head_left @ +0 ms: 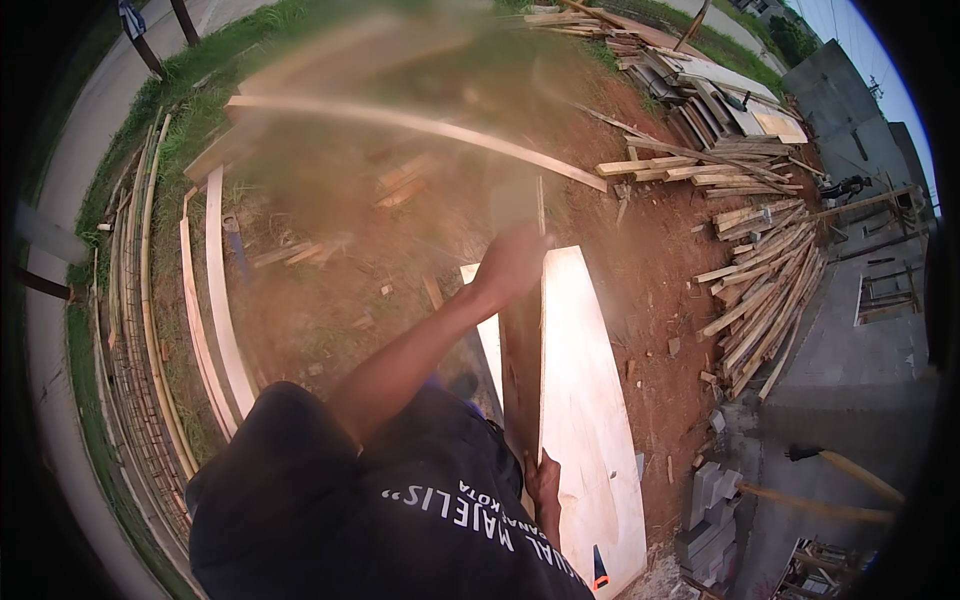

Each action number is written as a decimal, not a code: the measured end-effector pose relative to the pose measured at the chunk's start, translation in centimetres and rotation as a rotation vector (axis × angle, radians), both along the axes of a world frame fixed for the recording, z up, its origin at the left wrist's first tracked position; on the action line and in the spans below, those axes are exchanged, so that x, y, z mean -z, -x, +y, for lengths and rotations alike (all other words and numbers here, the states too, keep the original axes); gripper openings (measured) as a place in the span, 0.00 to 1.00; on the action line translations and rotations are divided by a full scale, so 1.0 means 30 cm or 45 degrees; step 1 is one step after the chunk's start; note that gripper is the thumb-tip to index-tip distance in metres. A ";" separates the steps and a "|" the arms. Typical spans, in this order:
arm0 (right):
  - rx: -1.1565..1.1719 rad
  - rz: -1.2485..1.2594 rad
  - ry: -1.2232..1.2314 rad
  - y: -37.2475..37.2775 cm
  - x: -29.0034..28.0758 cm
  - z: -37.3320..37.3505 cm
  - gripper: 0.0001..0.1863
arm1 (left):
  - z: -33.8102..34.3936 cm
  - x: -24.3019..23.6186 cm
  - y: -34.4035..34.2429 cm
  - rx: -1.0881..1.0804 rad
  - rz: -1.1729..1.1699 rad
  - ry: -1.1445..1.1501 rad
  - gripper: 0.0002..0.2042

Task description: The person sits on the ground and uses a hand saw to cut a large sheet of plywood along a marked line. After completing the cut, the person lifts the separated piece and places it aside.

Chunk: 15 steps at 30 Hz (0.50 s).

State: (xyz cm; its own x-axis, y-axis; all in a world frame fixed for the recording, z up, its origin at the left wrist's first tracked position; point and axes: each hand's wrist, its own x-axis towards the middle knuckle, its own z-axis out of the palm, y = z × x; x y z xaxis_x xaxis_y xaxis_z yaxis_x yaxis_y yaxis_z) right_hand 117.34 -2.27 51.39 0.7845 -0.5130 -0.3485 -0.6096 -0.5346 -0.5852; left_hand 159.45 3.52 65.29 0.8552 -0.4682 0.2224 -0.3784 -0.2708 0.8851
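A long narrow wooden board (522,370) stands on edge in front of me, its thin pale edge facing up. My left hand (515,262) is closed at its far part; the view is hazy there and the fingers are unclear. Nearer to my body, my right hand (543,478) grips the same board at its near end. To the right of it, and beneath, lies a wide pale plywood sheet (595,400). A black and orange tool (600,572), its kind unclear, rests on the sheet's near end.
A long plank (420,122) crosses the far side. Another plank (228,300) and bamboo poles (155,290) run along the left. Stacked timber (765,290) lies at the right, before a grey wall (850,340). Grey blocks (710,520) stand near right.
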 end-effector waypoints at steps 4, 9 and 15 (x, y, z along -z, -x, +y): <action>0.072 0.131 0.028 -0.038 0.012 0.042 0.19 | 0.015 0.039 -0.011 0.004 -0.157 0.009 0.16; 0.093 0.233 0.038 -0.080 0.076 0.054 0.20 | -0.008 0.065 0.068 0.174 -0.115 0.144 0.15; 0.321 0.100 -0.246 -0.079 0.065 0.037 0.20 | 0.122 0.071 0.068 0.358 0.019 0.225 0.14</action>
State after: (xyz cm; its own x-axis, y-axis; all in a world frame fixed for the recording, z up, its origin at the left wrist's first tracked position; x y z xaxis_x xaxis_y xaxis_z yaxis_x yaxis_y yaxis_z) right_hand 119.72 -1.16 49.43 0.6080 -0.6061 -0.5129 -0.7560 -0.2444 -0.6072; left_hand 157.41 7.17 63.15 0.7018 -0.6417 0.3095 -0.4030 0.0007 0.9152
